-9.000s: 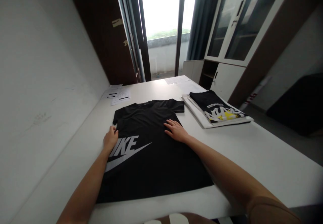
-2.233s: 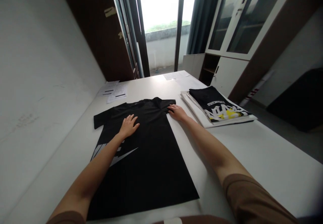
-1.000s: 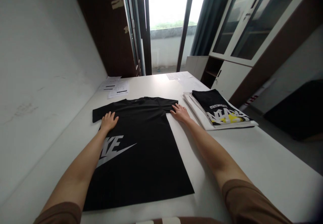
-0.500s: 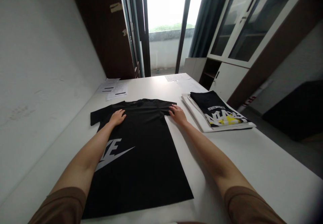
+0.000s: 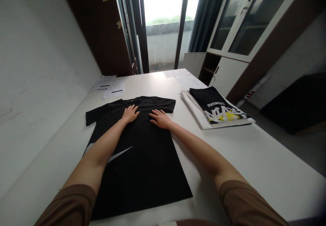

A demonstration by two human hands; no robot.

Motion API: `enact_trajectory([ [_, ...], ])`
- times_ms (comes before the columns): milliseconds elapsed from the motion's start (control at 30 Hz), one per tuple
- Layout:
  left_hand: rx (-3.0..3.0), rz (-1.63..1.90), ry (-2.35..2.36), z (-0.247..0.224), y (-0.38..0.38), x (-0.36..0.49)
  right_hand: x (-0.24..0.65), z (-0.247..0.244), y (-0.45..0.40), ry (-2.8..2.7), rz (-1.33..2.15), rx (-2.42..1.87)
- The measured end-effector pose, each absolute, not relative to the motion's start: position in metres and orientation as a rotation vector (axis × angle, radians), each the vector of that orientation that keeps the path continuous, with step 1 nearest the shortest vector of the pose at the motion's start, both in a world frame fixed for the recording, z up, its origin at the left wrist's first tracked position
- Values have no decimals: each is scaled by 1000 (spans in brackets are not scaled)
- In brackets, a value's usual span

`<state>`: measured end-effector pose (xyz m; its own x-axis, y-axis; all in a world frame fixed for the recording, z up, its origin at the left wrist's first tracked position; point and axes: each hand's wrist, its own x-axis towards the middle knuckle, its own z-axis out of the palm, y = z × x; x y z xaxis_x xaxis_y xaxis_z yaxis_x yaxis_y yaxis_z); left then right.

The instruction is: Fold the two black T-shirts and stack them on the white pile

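A black T-shirt [image 5: 145,164] lies spread flat on the white table [image 5: 254,171], its collar at the far end and both sleeves out to the sides. My left hand [image 5: 130,114] rests on its upper chest just below the collar, fingers apart. To the right of it, my right hand [image 5: 160,118] lies flat on the shirt below the right shoulder, fingers spread. Neither hand grips the cloth. My left forearm covers most of the grey print on the shirt; the pointed tip of it shows.
Folded shirts, with a black printed one [image 5: 216,105] on top, are stacked at the right. Papers [image 5: 112,87] lie at the far left and more sheets [image 5: 178,73] at the far edge. A wall borders the left side.
Both hands have moved inward over the shirt: my left hand to the right, my right hand left off the sleeve onto the chest. The view has shifted slightly.
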<state>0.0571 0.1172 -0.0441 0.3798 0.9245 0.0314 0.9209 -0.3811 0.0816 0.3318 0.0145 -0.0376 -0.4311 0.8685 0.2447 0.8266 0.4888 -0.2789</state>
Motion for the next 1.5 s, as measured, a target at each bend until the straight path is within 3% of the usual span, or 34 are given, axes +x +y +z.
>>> enact_trajectory([
  [300,2534,205,1784,-43,125,36,342,-39,7,-2371,157,-1604],
  [633,2526,167,1987,-42,57,-68,346,-39,13,-2358,172,-1690],
  [900,2464,308,2126,-53,-23,-97,347,-41,15,-2386,142,-1695],
  [1167,2439,276,2006,-47,-38,-121,349,-38,3,-2370,112,-1733],
  [1333,2450,252,2008,-49,-40,-113,316,-13,-33,-2443,-23,-1550],
  [1500,2447,329,1951,-57,-38,-115,270,0,-70,-2679,204,-1155],
])
